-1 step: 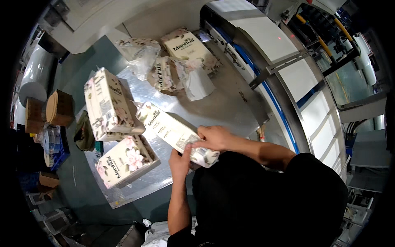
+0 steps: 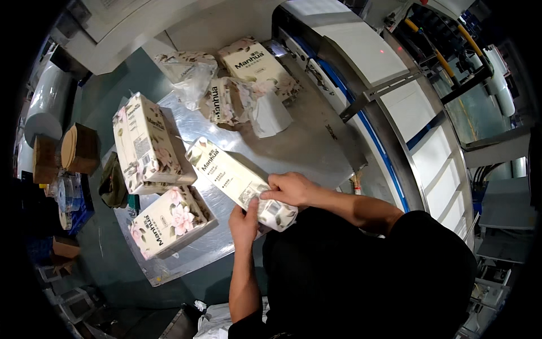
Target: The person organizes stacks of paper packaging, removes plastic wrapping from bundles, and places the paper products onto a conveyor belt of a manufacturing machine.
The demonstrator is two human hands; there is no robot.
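Observation:
A long cream tissue pack (image 2: 234, 175) with floral print and dark lettering lies slantwise in front of me, its far end beside a stack. My left hand (image 2: 244, 226) is closed round the left side of its near end, thumb on top. On the other side of that end, my right hand (image 2: 288, 188) grips the pack, thumb pressing the film and fingers curled. To the left, floral packs form a stack (image 2: 141, 148). A pack with a large pink flower (image 2: 164, 223) lies nearer me.
A metal-topped table (image 2: 316, 152) carries it all. Farther back are a floral pack (image 2: 257, 65), crumpled wrappers (image 2: 192, 73) and a white sheet (image 2: 271, 116). On the right runs a conveyor (image 2: 389, 101) with a metal rail. Film rolls (image 2: 49, 104) and brown rolls (image 2: 80, 148) stand left.
The pack and both hands have shifted very slightly to the left, and its near end has turned a little. Both hands keep their grip.

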